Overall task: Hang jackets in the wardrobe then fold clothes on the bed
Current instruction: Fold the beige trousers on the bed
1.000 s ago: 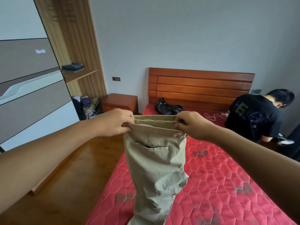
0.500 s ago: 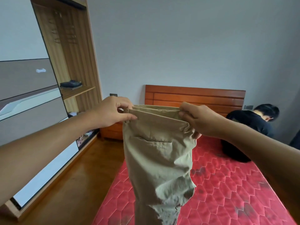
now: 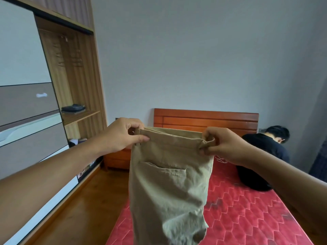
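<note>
A pair of khaki trousers (image 3: 169,188) hangs in the air in front of me, back pocket facing me, legs dropping out of the bottom of the view. My left hand (image 3: 122,135) pinches the left end of the waistband. My right hand (image 3: 223,145) pinches the right end. Below and behind the trousers lies the bed with its red quilted mattress (image 3: 247,213) and wooden headboard (image 3: 205,119). The open wardrobe (image 3: 74,82) stands to the left, with a dark folded garment (image 3: 73,108) on its shelf.
A person in a black shirt (image 3: 265,156) bends over the bed's far right side. A wooden nightstand (image 3: 116,160) sits between wardrobe and bed. The wardrobe's sliding door (image 3: 26,121) fills the left. Wooden floor (image 3: 85,209) runs between wardrobe and bed.
My view has tilted upward and both hands have raised the trousers higher. The waistband is stretched wider between my hands. The black bag at the headboard is now hidden behind the trousers.
</note>
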Motion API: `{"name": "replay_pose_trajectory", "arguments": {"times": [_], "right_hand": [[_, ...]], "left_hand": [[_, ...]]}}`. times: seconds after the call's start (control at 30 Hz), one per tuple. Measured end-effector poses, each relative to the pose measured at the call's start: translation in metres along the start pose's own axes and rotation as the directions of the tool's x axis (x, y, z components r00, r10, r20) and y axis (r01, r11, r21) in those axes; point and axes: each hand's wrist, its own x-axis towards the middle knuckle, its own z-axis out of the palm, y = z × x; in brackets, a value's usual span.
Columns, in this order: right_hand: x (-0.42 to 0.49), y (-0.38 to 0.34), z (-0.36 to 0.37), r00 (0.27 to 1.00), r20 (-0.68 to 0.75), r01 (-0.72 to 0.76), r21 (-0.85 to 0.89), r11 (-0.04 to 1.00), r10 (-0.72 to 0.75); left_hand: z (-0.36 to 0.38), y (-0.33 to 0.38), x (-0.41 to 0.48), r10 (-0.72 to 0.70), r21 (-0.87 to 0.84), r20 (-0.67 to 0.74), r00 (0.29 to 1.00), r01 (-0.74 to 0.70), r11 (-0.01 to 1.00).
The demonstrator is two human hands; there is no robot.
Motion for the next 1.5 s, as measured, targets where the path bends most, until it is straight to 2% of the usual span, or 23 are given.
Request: {"name": "replay_pose_trajectory", "arguments": {"times": [0.13,0.23,0.33,0.4,0.47,0.57,0.63,0.67,0.73,0.8,0.83,0.97,1.03,1.07,1.1,1.13,1.17,1.23,1.33,1.5], "right_hand": [[0.005,0.0,0.011,0.988,-0.153,0.051,0.257,0.965,-0.011],[0.014,-0.007,0.022,0.966,-0.253,0.131,0.316,0.94,-0.049],[0.024,-0.024,0.034,0.94,-0.337,0.186,0.359,0.915,-0.059],[0.028,-0.036,0.044,0.941,-0.336,0.194,0.422,0.886,-0.045],[0.031,-0.046,0.053,0.94,-0.338,0.194,0.423,0.885,-0.045],[0.028,-0.043,0.05,0.957,-0.282,0.187,0.432,0.882,-0.065],[0.019,-0.025,0.042,0.988,-0.141,0.116,0.455,0.883,-0.058],[0.014,-0.012,0.042,0.998,-0.046,0.048,0.404,0.914,-0.032],[0.005,0.031,0.047,0.993,0.089,-0.091,0.115,0.989,0.08],[-0.006,0.072,0.053,0.975,0.115,-0.173,-0.148,0.974,0.19],[-0.011,0.089,0.054,0.971,0.105,-0.195,-0.18,0.964,0.216],[-0.028,0.111,0.057,0.962,-0.035,-0.268,0.074,0.961,0.271],[-0.033,0.119,0.062,0.911,-0.127,-0.359,0.221,0.907,0.392],[-0.035,0.125,0.066,0.859,-0.106,-0.43,0.38,0.819,0.501],[-0.036,0.13,0.072,0.813,-0.019,-0.485,0.53,0.695,0.582],[-0.037,0.132,0.08,0.791,0.079,-0.508,0.638,0.579,0.607],[-0.036,0.135,0.088,0.796,0.139,-0.503,0.694,0.515,0.589],[-0.031,0.133,0.103,0.839,0.121,-0.415,0.773,0.48,0.531],[-0.021,0.128,0.123,0.857,0.057,-0.332,0.821,0.464,0.513],[-0.013,0.113,0.15,0.826,0.253,-0.498,0.745,0.444,0.503]], "left_hand": [[-0.018,0.011,0.002,0.014,-0.068,0.002,1.0,-0.014,0.998],[-0.037,0.024,0.007,-0.04,0.132,0.051,0.998,0.033,0.991],[-0.049,0.047,0.016,-0.102,0.353,0.134,0.986,0.049,0.934],[-0.04,0.066,0.028,-0.086,0.466,0.196,0.977,-0.016,0.885],[-0.02,0.077,0.041,-0.08,0.507,0.288,0.954,-0.082,0.858],[0.001,0.071,0.057,-0.043,0.443,0.368,0.929,-0.135,0.886],[0.002,0.067,0.061,-0.016,0.388,0.365,0.931,-0.137,0.912],[0.001,0.067,0.061,0.003,0.36,0.35,0.937,-0.137,0.923],[-0.002,0.07,0.065,0.025,0.323,0.327,0.945,-0.136,0.937],[-0.008,0.074,0.071,0.021,0.349,0.317,0.948,-0.137,0.927],[-0.011,0.076,0.074,0.02,0.365,0.311,0.95,-0.139,0.92],[-0.019,0.084,0.08,0.035,0.388,0.295,0.955,-0.153,0.909],[-0.021,0.088,0.082,0.047,0.399,0.28,0.959,-0.161,0.903],[-0.023,0.089,0.083,0.054,0.404,0.272,0.961,-0.165,0.9],[-0.025,0.091,0.083,0.054,0.41,0.265,0.963,-0.163,0.898],[-0.027,0.091,0.084,0.048,0.414,0.259,0.965,-0.156,0.897],[-0.03,0.091,0.083,0.041,0.417,0.257,0.965,-0.15,0.896],[-0.035,0.09,0.081,0.025,0.418,0.258,0.966,-0.135,0.899],[-0.045,0.088,0.077,0.0,0.429,0.24,0.971,-0.106,0.897],[-0.06,0.078,0.063,-0.035,0.442,0.205,0.978,-0.06,0.895]]}}
